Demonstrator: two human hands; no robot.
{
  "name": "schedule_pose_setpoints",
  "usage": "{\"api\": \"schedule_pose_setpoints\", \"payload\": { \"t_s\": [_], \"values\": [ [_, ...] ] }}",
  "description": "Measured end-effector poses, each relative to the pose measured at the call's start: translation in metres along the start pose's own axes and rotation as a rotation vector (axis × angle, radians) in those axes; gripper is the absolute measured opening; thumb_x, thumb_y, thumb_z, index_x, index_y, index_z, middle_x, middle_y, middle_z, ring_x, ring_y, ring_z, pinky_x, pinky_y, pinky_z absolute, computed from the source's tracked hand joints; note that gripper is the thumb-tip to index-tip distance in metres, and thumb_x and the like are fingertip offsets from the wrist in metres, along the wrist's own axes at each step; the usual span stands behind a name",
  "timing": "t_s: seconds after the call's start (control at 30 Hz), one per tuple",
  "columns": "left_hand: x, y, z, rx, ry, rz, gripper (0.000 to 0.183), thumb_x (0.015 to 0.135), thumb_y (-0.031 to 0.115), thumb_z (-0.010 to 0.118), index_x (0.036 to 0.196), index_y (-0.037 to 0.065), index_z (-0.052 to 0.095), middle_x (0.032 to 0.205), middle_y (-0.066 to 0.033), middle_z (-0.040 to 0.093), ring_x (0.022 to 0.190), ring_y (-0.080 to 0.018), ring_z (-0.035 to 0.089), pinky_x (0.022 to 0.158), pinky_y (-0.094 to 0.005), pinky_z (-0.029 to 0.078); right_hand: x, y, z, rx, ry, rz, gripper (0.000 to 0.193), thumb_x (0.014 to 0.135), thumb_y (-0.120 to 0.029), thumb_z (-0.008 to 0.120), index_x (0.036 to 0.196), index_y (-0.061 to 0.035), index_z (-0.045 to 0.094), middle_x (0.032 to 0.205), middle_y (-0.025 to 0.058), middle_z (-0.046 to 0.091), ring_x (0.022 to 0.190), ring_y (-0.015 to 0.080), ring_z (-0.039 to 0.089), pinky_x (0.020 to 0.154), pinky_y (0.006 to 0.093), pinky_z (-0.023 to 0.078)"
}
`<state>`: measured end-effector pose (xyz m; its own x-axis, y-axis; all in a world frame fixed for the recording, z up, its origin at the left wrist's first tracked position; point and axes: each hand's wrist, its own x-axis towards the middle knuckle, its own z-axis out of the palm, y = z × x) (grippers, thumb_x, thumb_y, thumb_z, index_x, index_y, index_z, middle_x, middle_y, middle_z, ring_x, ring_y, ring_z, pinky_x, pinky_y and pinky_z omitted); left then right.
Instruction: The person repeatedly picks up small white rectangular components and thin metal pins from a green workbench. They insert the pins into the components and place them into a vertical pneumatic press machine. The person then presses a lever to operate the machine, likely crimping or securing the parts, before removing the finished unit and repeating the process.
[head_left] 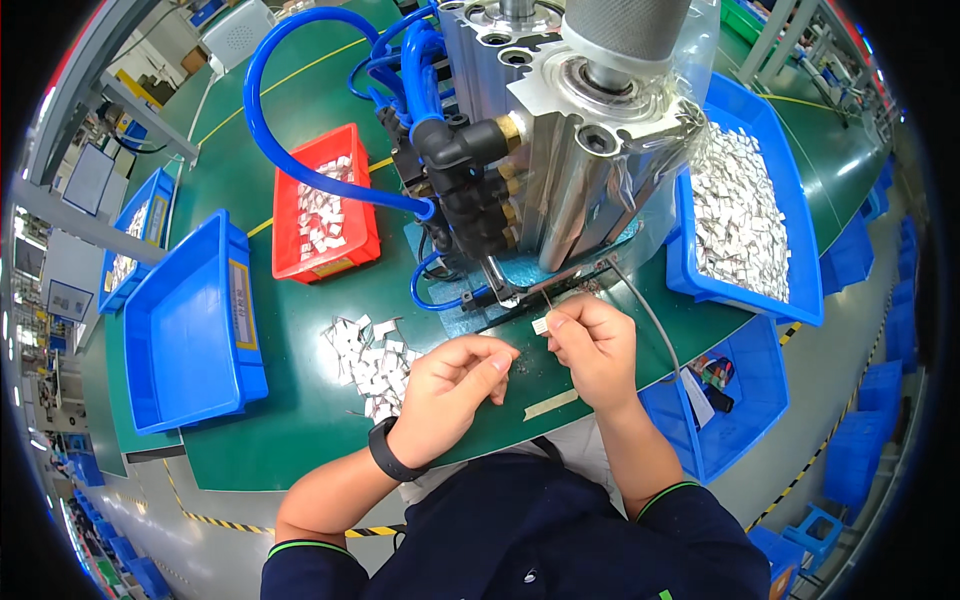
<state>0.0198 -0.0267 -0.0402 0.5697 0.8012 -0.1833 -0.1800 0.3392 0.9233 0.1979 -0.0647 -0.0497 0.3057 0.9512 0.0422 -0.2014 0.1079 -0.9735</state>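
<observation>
My right hand [598, 352] pinches a small white rectangular part [541, 326] between thumb and fingertips, close to the front base of a metal press [570, 200]. Thin dark leads seem to stick out of such parts. My left hand [455, 392], with a black band on its wrist, is just left of it, apart from the right hand. Its thumb and fingers are curled together, and whatever may be between them is hidden. Beside the left hand, a loose pile of similar white parts [372, 368] lies on the green table [290, 430].
Blue air hoses [262, 75] loop left of the press. A red bin [362, 245] of white parts stands behind the pile. An empty-looking blue bin [190, 330] is at left, a full blue bin [745, 290] at right. Below the table edge hangs another blue bin [745, 435].
</observation>
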Motion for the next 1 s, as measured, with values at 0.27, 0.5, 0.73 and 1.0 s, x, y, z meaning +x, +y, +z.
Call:
{"api": "schedule_pose_setpoints", "payload": {
  "t_s": [0.27, 0.5, 0.73, 1.0],
  "values": [
    [-0.001, 0.000, 0.001, -0.001, -0.008, -0.009, 0.014, 0.094, 0.008, 0.056, 0.100, -0.004, 0.061, 0.074, -0.0065, 0.059, 0.067, -0.0137, 0.056, 0.064, -0.0272, 0.048, 0.000, 0.003, 0.001, 0.035, 0.013, 0.001, 0.013, 0.091, -0.007, 0.061, 0.081, 0.0006, 0.061, 0.067, -0.0044, 0.053, 0.059, 0.0000, 0.042, 0.050, 0.0178, 0.032],
    [-0.001, -0.001, 0.001, 0.004, -0.013, -0.005, 0.015, 0.094, 0.009, 0.056, 0.100, -0.004, 0.061, 0.075, -0.0067, 0.060, 0.067, -0.0133, 0.057, 0.063, -0.0265, 0.048, 0.005, 0.002, 0.001, 0.027, 0.019, 0.029, 0.014, 0.091, -0.010, 0.060, 0.081, 0.0000, 0.061, 0.068, -0.0023, 0.055, 0.061, 0.0020, 0.045, 0.054, 0.0185, 0.035],
    [0.000, -0.001, 0.002, 0.020, 0.004, -0.003, 0.014, 0.094, 0.009, 0.057, 0.099, -0.004, 0.062, 0.074, -0.0068, 0.061, 0.065, -0.0133, 0.058, 0.061, -0.0256, 0.047, 0.009, -0.002, 0.000, 0.068, 0.005, 0.106, 0.016, 0.090, -0.013, 0.060, 0.080, -0.0013, 0.062, 0.066, -0.0012, 0.056, 0.059, 0.0027, 0.046, 0.052, 0.0192, 0.035],
    [-0.001, -0.002, 0.002, 0.019, 0.000, -0.005, 0.014, 0.094, 0.009, 0.058, 0.099, -0.003, 0.062, 0.072, -0.0063, 0.060, 0.065, -0.0133, 0.058, 0.060, -0.0253, 0.046, 0.011, -0.004, 0.001, 0.119, 0.013, 0.155, 0.017, 0.090, -0.014, 0.060, 0.080, -0.0014, 0.062, 0.065, -0.0019, 0.054, 0.054, 0.0016, 0.043, 0.047, 0.0189, 0.031]
  ]
}}
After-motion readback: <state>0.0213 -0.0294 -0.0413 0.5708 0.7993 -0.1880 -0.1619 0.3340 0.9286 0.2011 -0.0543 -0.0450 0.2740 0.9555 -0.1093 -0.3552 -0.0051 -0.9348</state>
